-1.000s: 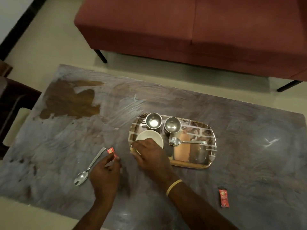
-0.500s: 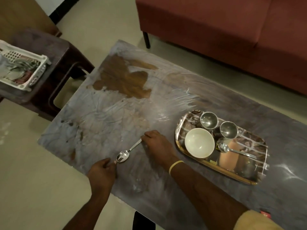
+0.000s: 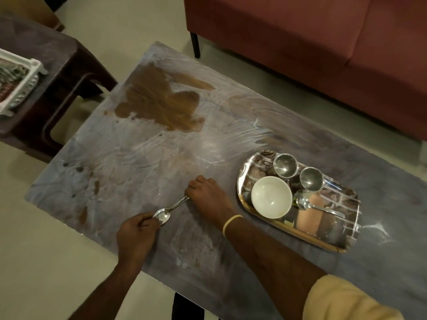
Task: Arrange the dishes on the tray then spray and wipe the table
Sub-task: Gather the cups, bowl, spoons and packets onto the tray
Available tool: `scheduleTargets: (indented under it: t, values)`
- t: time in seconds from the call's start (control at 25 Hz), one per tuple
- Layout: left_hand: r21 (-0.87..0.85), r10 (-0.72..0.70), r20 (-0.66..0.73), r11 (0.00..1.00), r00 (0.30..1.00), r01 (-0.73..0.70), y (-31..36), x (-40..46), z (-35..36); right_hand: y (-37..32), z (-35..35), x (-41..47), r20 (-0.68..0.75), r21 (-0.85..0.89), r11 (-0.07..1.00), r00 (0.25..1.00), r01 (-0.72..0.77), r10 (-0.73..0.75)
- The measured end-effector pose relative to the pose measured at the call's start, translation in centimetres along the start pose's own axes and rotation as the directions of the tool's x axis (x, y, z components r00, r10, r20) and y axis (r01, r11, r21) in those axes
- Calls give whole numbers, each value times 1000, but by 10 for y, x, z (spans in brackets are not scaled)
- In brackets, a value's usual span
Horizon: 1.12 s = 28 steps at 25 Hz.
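Spoon (image 3: 171,208) lies on the table (image 3: 231,125) near the front edge, left of the tray (image 3: 332,244). Long axis runs diagonally: bowl end low and left, handle up and right, pointing roughly toward the tray.

Left hand (image 3: 136,236): fingertips at the bowl end, curled around or against it. A real pinch or only a touch, cannot tell. Right hand (image 3: 208,197): fingers curled over the handle tip, apparently grasping it; underside of the grip is hidden. The right hand is the one nearer the tray.

Judgement: the spoon is the last loose dish. The carry goes rightward along the handle's own line, and nothing stands on the table between spoon and tray.

On the tray: white bowl (image 3: 271,197) at the near left corner, two steel cups (image 3: 284,165) (image 3: 310,179) behind it, second spoon (image 3: 314,205) lying right of the bowl. The free room is at the right end, so the incoming spoon must pass over or around the bowl.

Beyond: a brown stain (image 3: 161,105) on the far left of the table, smears across the top. Basket (image 3: 18,84) on a side stool (image 3: 62,72) at left, sofa (image 3: 323,42) behind.
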<state>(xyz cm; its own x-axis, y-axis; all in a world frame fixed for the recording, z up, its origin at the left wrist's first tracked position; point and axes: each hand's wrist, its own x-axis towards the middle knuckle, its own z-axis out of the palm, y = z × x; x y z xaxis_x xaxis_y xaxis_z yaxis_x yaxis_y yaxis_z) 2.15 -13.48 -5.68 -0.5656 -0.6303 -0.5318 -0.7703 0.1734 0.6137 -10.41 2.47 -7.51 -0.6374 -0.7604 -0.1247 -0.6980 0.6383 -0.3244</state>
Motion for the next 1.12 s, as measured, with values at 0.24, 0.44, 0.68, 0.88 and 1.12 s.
scheduleTargets:
  t: [0.24,0.44,0.68,0.88,1.12]
  values:
    - [6,24,46,1000,999,-25,14,-4,-7,6,-4,-26,-69,-2,999,997,32,-32]
    - [68,95,186,992,978,-109,33,-36,5,14,-22,-110,-153,94,993,984,-74,88]
    - [59,263,304,954,916,-293,58,-101,78,43,-27,-233,-122,115,932,926,-344,357]
    - [-29,317,334,945,888,-326,81,-143,141,87,-39,-288,-203,204,836,813,-509,545]
    - [-61,305,410,950,860,-307,113,-173,220,147,-38,-333,-236,241,737,698,-632,676]
